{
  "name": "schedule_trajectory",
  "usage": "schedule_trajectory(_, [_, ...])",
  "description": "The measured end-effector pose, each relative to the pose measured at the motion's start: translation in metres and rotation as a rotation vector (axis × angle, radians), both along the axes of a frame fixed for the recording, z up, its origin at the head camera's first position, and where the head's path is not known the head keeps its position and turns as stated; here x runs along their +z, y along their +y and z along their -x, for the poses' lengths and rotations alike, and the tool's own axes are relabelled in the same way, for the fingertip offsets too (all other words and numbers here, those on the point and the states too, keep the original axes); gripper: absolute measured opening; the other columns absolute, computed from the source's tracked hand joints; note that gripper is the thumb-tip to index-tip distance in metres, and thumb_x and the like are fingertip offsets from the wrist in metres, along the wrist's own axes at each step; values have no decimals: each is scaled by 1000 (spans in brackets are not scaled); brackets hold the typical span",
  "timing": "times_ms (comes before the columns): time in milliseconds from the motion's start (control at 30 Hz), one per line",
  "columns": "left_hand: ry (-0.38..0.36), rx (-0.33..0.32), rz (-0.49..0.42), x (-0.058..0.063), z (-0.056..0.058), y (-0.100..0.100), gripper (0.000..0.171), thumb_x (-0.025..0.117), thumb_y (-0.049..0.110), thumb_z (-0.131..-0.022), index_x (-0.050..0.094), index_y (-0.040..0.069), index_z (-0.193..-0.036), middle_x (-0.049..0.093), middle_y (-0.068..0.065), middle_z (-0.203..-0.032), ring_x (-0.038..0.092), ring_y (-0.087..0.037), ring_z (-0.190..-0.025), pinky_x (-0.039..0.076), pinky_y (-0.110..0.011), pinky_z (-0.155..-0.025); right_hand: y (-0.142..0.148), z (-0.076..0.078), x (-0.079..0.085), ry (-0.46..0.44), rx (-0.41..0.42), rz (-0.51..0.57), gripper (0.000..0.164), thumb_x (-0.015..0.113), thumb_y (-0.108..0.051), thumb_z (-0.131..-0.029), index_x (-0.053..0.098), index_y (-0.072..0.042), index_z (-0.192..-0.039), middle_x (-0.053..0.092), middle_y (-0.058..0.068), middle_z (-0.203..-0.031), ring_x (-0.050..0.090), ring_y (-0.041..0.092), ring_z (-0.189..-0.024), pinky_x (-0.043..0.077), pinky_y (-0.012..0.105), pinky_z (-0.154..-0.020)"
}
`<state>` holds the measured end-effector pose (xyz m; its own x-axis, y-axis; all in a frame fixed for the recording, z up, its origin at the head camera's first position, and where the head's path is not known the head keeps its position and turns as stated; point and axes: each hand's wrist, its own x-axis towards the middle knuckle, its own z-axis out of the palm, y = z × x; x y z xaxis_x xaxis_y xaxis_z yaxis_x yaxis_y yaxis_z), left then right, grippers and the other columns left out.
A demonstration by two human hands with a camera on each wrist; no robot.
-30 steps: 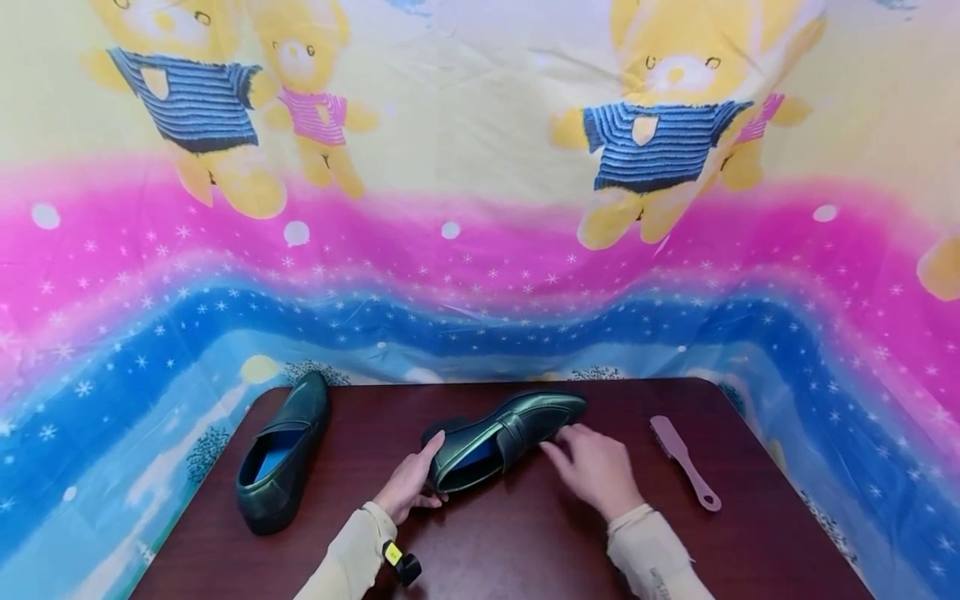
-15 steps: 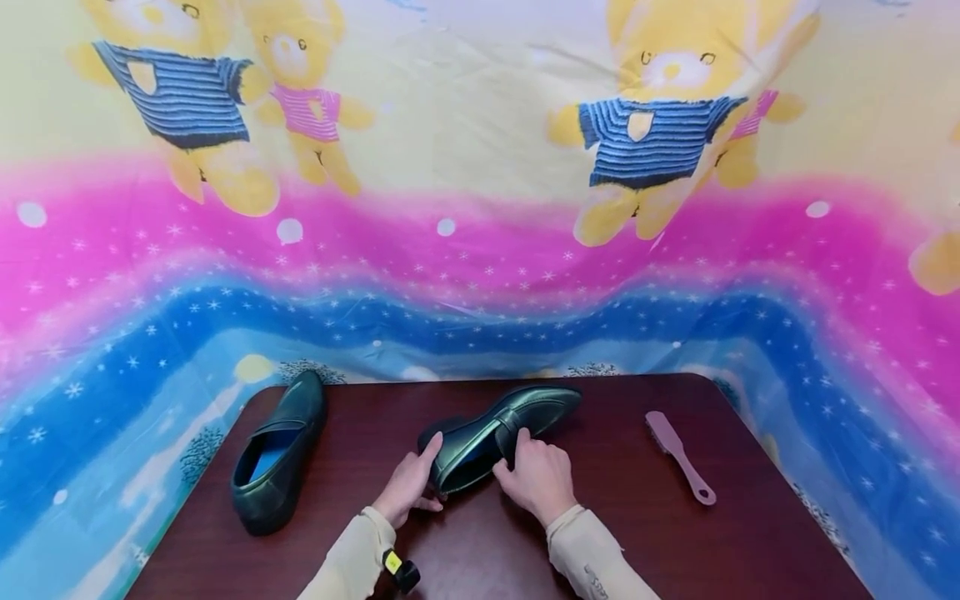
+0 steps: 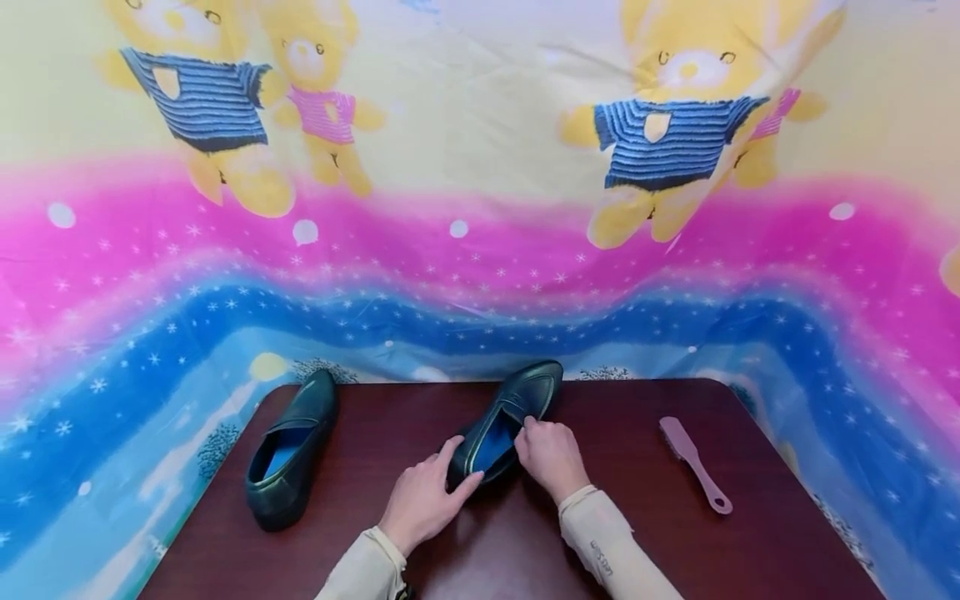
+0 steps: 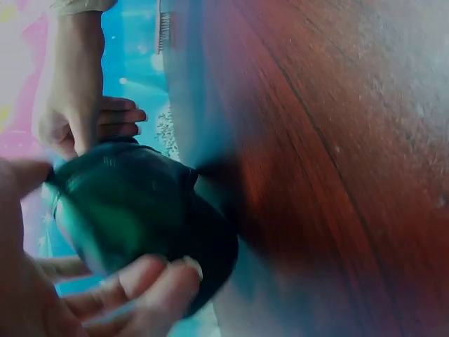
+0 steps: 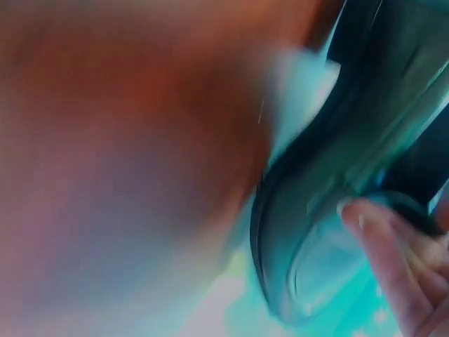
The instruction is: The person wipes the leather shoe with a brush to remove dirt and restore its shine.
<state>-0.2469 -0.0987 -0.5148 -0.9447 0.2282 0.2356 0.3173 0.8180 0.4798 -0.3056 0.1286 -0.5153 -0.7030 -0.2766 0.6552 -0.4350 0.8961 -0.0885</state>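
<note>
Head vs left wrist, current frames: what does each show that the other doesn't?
Only head: the other shoe, plus the insole of the held shoe. Only left wrist: a broad view of the held shoe's heel, plus fingertips of the left hand that head hides. Both: held shoe, left hand, right hand, table, backdrop, brush (cut off in left wrist).

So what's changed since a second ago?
The middle shoe has turned, its toe pointing less rightward, more straight ahead. The right hand moved from near the toe to pinch the opening's edge; the left hand shifted its hold on the heel. The other shoe and the brush stayed put.
</note>
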Motion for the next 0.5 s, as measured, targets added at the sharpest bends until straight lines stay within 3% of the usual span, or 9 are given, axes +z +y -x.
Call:
schedule_trajectory(167, [34, -117, 32, -4, -8, 10, 69, 61, 67, -95, 49, 28, -151, 73, 1, -99, 61, -10, -67, 52, -33, -63, 25, 8, 13, 3, 43, -128, 27, 77, -6, -88, 57, -10, -69, 45, 1, -50, 48, 18, -42, 47, 33, -44])
schedule_trajectory(300, [65, -225, 45, -4, -11, 22, 61, 63, 53, -100, 41, 41, -156, 71, -2, -107, 57, -7, -61, 51, -33, -58, 43, 13, 23, -21, 14, -319, 17, 79, -7, -82, 63, -7, -75, 59, 5, -59, 53, 18, -46, 50, 34, -48])
schedule_trajectory(400, [35, -316, 70, -4, -12, 33, 65, 65, 47, -101, 34, 46, -158, 68, -1, -114, 63, -8, -72, 54, -33, -63, 55, 15, 31, -52, 4, -411, 13, 81, -7, -80, 68, -7, -79, 63, 6, -64, 57, 19, -51, 54, 35, -53])
schedule_trajectory(500, [-1, -392, 92, -4, -14, 44, 69, 66, 44, -101, 31, 47, -160, 63, 2, -135, 70, -13, -101, 59, -38, -76, 63, 16, 41, -79, 3, -450, 9, 81, -6, -84, 72, -7, -81, 62, 7, -64, 59, 19, -53, 57, 36, -57])
